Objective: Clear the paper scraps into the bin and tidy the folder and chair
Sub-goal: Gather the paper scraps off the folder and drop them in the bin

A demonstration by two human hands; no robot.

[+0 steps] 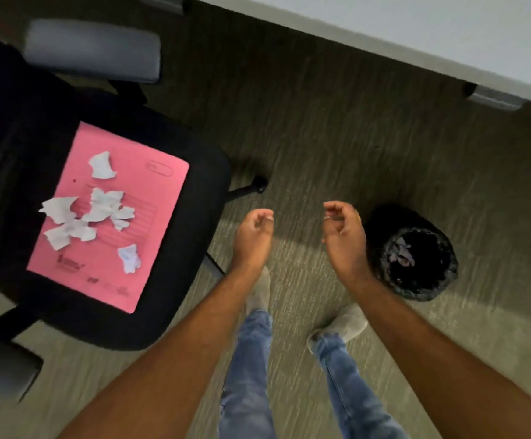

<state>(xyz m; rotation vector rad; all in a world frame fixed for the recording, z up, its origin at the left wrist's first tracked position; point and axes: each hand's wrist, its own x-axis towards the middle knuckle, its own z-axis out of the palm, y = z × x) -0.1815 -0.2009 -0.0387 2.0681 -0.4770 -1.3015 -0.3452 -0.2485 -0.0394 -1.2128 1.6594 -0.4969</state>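
Both hands, left (253, 237) and right (343, 236), hang loosely curled and empty between chair (175, 280) and bin (413, 253), so clearing seems underway: next, gather the scraps (90, 213) off the folder (150, 223).

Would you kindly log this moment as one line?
hands: left, right empty | white paper scraps on pink folder on black chair | black bin on carpet

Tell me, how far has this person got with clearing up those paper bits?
A little is done: the bin on the carpet already holds some scraps. Nothing is in hand now; the left hand and right hand are both loosely curled and empty. Most remains: several torn paper scraps lie on the pink folder, which rests on the chair seat.
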